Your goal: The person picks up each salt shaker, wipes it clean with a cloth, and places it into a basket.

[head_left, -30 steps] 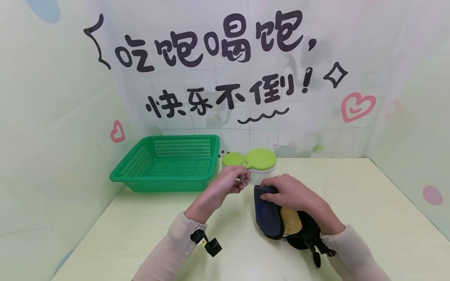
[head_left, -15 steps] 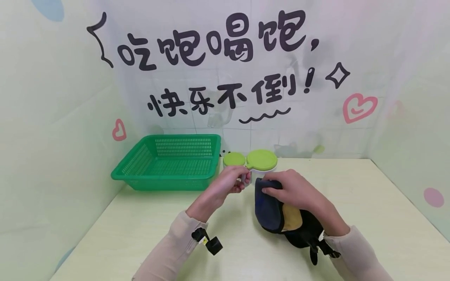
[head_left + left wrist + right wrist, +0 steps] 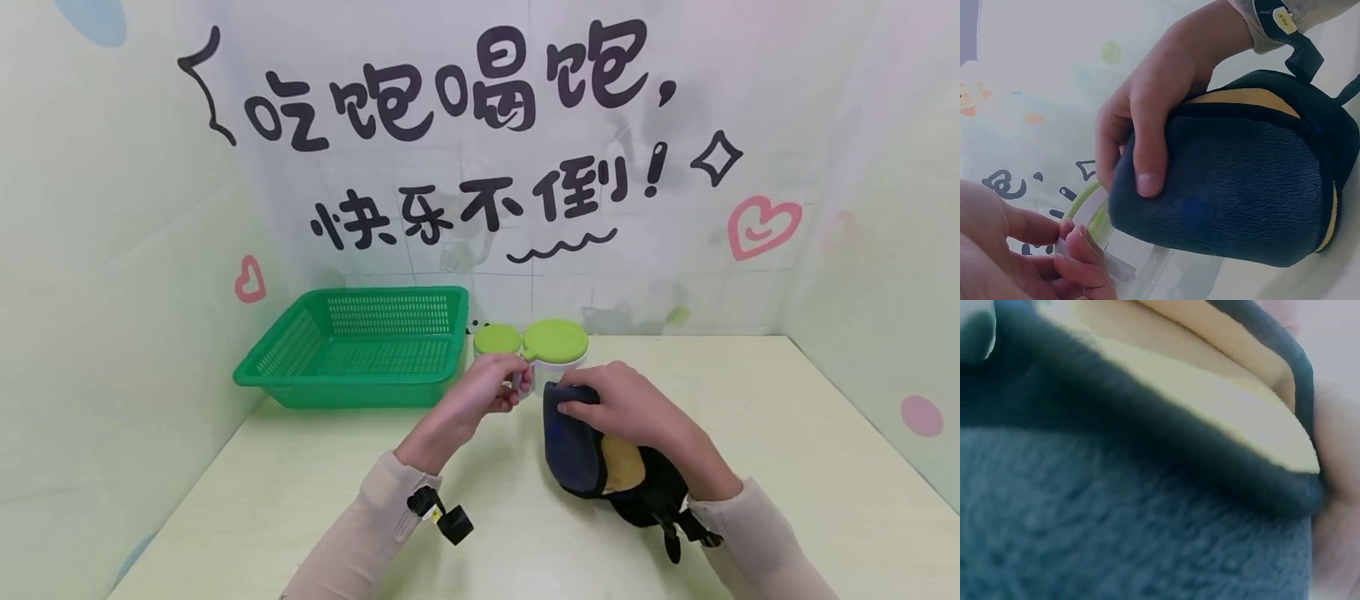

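My right hand (image 3: pixel 622 404) pinches the upper edge of a soft dark-blue plush piece (image 3: pixel 572 454) with black edging and a tan lining; its exact kind is unclear. In the left wrist view, the right thumb lies across the front of this plush piece (image 3: pixel 1229 187) while the fingers go behind it. Just left of it, my left hand (image 3: pixel 483 396) pinches a small pale flat strip (image 3: pixel 1119 265) between thumb and fingertips. The right wrist view shows the plush piece's black rim and tan lining (image 3: pixel 1210 394) up close.
A green perforated basket (image 3: pixel 360 393) stands at the back left. Behind the hands are two containers with lime-green lids, a smaller one (image 3: pixel 497 338) and a larger one (image 3: pixel 557 340). The pale tabletop (image 3: pixel 787 442) meets printed wall sheets at the back and sides.
My right hand has lifted the plush piece slightly, mostly during the first half second. The left hand stays in nearly the same place with the pale strip.
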A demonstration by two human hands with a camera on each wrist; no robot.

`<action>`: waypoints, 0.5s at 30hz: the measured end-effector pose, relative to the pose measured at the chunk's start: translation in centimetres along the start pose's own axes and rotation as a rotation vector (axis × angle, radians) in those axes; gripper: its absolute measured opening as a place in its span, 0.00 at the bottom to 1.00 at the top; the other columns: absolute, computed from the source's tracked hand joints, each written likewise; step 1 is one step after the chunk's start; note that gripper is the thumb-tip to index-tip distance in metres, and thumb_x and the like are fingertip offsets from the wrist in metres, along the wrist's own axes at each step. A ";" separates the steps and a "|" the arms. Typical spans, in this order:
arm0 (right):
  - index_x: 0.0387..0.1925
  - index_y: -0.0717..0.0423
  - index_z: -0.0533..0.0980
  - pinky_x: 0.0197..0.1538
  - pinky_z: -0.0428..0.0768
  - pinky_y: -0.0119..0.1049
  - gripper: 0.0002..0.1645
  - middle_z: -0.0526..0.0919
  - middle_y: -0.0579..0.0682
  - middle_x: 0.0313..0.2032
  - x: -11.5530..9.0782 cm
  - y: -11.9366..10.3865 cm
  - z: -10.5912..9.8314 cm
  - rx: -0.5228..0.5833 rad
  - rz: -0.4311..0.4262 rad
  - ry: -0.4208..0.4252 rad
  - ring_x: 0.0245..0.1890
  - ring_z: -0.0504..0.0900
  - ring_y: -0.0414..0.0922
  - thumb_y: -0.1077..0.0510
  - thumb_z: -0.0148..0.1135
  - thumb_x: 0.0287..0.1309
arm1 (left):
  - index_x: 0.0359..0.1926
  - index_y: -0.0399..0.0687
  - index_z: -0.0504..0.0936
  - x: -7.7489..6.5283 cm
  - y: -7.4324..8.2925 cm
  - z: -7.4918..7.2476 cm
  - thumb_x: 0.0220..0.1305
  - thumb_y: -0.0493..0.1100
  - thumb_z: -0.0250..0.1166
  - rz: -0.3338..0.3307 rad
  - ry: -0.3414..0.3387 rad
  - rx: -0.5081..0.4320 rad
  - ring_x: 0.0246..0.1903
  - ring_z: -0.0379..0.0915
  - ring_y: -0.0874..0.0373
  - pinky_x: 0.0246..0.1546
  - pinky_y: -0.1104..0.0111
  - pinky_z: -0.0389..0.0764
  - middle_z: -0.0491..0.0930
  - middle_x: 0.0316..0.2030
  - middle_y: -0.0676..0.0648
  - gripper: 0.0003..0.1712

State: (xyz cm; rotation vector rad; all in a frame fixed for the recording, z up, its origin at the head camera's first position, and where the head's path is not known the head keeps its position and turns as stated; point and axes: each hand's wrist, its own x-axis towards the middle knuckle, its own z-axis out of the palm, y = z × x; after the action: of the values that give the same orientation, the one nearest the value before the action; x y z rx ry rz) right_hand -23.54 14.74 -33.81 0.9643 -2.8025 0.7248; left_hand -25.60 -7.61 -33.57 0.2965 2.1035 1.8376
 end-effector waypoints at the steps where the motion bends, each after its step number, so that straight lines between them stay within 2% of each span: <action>1: 0.43 0.46 0.84 0.36 0.74 0.32 0.06 0.84 0.37 0.31 0.0 -0.1 -0.1 -0.001 -0.001 0.011 0.29 0.76 0.36 0.53 0.67 0.66 | 0.36 0.41 0.76 0.0 0.0 0.0 0.74 0.44 0.50 0.000 -0.001 0.002 0.24 0.65 0.60 0.27 0.72 0.67 0.73 0.30 0.52 0.13; 5: 0.43 0.46 0.84 0.37 0.75 0.33 0.05 0.84 0.37 0.31 -0.1 -0.1 -0.2 0.010 -0.001 0.014 0.30 0.76 0.36 0.54 0.68 0.66 | 0.33 0.43 0.75 0.2 -0.2 0.0 0.74 0.43 0.50 -0.002 -0.009 0.008 0.24 0.65 0.60 0.27 0.72 0.67 0.73 0.31 0.51 0.13; 12: 0.40 0.45 0.84 0.36 0.73 0.31 0.03 0.83 0.37 0.31 0.0 0.6 0.0 0.034 0.008 -0.073 0.27 0.74 0.35 0.53 0.67 0.67 | 0.33 0.43 0.76 0.1 0.0 0.2 0.73 0.44 0.50 -0.008 0.002 0.007 0.24 0.65 0.60 0.27 0.73 0.67 0.74 0.30 0.51 0.13; 15: 0.40 0.45 0.84 0.35 0.73 0.31 0.03 0.83 0.37 0.32 0.0 0.8 0.0 0.030 0.004 -0.073 0.27 0.74 0.34 0.53 0.67 0.67 | 0.34 0.42 0.76 0.1 0.1 0.2 0.73 0.44 0.51 -0.017 0.009 0.003 0.24 0.66 0.61 0.27 0.73 0.68 0.74 0.30 0.52 0.13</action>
State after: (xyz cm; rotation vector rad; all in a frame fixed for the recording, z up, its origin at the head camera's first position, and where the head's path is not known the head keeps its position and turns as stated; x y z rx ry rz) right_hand -23.96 15.28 -34.13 1.0099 -2.8649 0.7497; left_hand -25.63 -7.33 -33.49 0.2702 2.1088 1.8291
